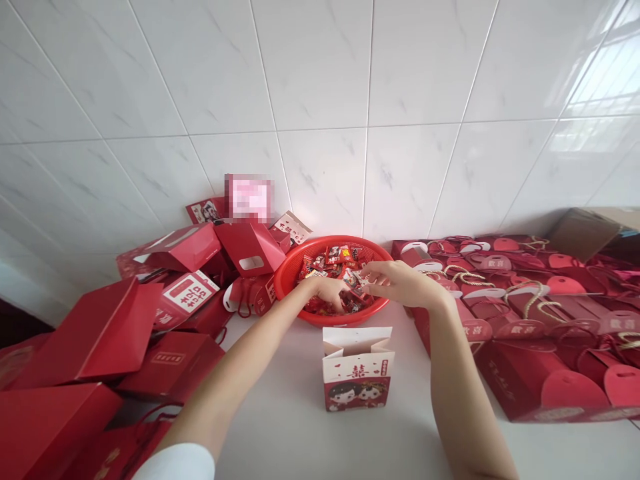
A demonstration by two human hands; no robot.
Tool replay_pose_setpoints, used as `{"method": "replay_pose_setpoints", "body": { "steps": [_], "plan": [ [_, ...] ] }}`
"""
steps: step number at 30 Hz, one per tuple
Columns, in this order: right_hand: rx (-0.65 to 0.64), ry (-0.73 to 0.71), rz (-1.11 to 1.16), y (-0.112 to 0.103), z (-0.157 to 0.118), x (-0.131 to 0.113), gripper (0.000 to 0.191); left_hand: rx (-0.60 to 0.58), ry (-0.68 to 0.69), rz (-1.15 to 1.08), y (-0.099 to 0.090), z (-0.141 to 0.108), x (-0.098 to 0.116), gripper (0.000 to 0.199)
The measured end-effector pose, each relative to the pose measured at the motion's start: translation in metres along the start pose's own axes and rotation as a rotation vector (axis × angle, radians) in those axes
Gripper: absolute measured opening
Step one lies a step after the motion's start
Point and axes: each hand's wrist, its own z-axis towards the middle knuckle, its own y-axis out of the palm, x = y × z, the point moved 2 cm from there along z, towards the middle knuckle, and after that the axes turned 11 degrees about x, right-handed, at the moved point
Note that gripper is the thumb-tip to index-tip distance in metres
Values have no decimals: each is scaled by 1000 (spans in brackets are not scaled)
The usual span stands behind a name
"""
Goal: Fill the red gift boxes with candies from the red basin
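A round red plastic basket point(284, 288) against the wall holds many small wrapped candies point(320, 261). My left hand point(331, 293) reaches down into the candies, its fingers bent and their tips hidden among the wrappers. Over the basket's right side is my right hand point(387, 280), its fingers apart above the candies, with nothing visible in them. In front of the basket, an open-topped box point(356, 380) with a white upper part and two cartoon figures stands upright on the table, touched by neither hand.
Red boxes point(100, 333) lie in a loose heap on the left. Rows of closed red boxes with handles point(525, 373) fill the right side of the table point(390, 440). A brown cardboard box point(583, 230) sits at the far right, and a tiled wall point(320, 173) rises behind.
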Motion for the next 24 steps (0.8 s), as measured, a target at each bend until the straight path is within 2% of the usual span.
{"method": "replay_pose_setpoints", "body": {
  "steps": [3,6,11,15,20,24],
  "plan": [
    [11,-13,8,-1,0,0,26,96,96,2,-7,-5,4,40],
    [8,-15,35,-2,0,0,26,219,190,-94,-17,-16,7,37],
    [1,-19,39,-3,1,-1,24,454,193,-338,-25,-34,8,38],
    [-7,-5,18,0,3,2,23,571,229,-454,-23,-39,10,43],
    [-49,1,25,6,7,5,22,642,263,-520,-14,-44,15,53],
    [-84,-17,34,13,11,5,16,744,312,-551,-6,-46,18,64]
  ]
}}
